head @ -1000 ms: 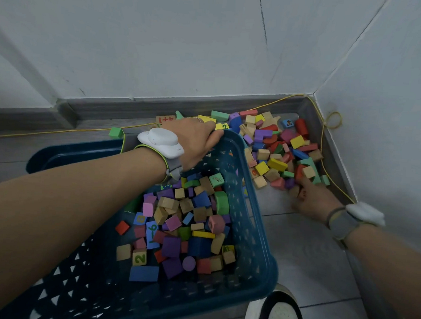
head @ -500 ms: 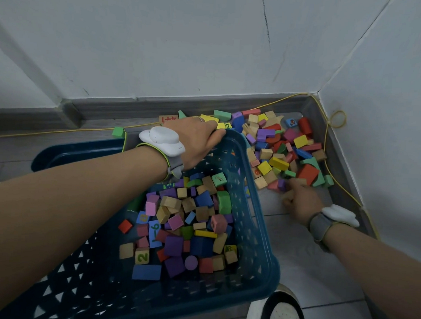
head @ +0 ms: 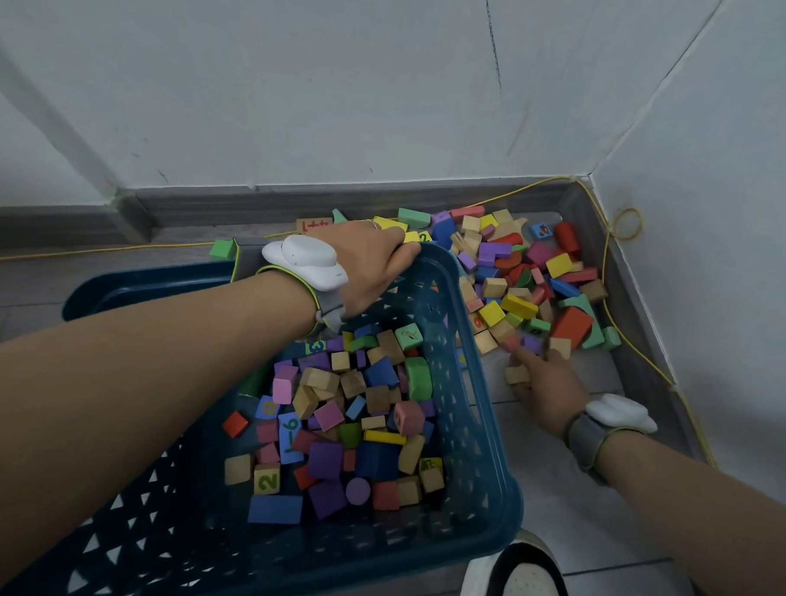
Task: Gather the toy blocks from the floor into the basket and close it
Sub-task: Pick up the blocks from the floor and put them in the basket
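You're mid-gathering. Your left hand [head: 375,261] curls over the far rim of the basket [head: 488,437], steadying it at centre frame. Your right hand [head: 545,385], right of the basket, reaches with loosely spread fingers, touching the near edge of the block pile [head: 527,276]. Next, probably rake a handful together and lift it over the rim.

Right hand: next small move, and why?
Probably pinch the plain wooden block beside the right hand and lift it into the basket. The fingers lie at the near edge of the floor pile, holding nothing, while the left hand grips the far rim.
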`<state>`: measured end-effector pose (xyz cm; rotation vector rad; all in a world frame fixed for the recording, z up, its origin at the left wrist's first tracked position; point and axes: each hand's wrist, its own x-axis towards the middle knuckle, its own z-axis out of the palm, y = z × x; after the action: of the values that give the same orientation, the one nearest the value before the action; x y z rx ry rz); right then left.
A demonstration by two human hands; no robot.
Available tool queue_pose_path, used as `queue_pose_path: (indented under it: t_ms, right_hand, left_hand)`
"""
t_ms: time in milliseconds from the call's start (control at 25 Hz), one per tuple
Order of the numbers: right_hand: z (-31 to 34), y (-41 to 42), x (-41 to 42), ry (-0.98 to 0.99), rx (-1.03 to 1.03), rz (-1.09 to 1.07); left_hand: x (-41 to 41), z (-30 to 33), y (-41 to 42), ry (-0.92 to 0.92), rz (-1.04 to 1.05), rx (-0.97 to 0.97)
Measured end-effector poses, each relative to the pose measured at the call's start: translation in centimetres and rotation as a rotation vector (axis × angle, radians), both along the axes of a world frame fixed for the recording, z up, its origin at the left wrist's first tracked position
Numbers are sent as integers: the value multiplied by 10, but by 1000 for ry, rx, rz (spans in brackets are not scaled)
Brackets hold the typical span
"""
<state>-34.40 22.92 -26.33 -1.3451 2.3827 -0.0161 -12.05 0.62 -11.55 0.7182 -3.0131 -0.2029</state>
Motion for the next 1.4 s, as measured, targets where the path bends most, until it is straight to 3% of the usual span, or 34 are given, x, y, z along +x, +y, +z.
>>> queue_pose_path:
  t_ms: [80, 240, 400, 560, 680, 760, 920, 1000, 1120, 1400]
  right_hand:
    - [9, -4, 2, -82, -48, -64]
    - [75, -36, 21, -601, -401, -436]
    - [178, -62, 54, -743, -581, -67]
    - [221, -68, 85, -621, -344, 306]
    - [197, -68, 68, -532, -632, 34]
    - [159, -56, 34, -305, -656, -188]
    - [70, 12, -23, 65, 140, -286]
    - [46, 40, -29, 121, 371, -308]
    - [25, 54, -30, 153, 350, -338]
    - [22, 31, -20, 62, 48, -316]
  left_hand:
    - [2, 1, 0, 11, 6, 19]
    - [2, -2, 0, 33, 12, 5]
    - [1, -4, -3, 32, 55, 41]
    - [-1, -7, -4, 37, 67, 24]
    - [-2, -6, -1, 35, 106, 19]
    - [-2, -6, 0, 39, 119, 32]
    - [-1, -8, 0, 68, 115, 34]
    - [-1, -9, 0, 67, 118, 36]
    - [-2, -8, -1, 69, 95, 34]
    - [-1, -9, -2, 94, 97, 27]
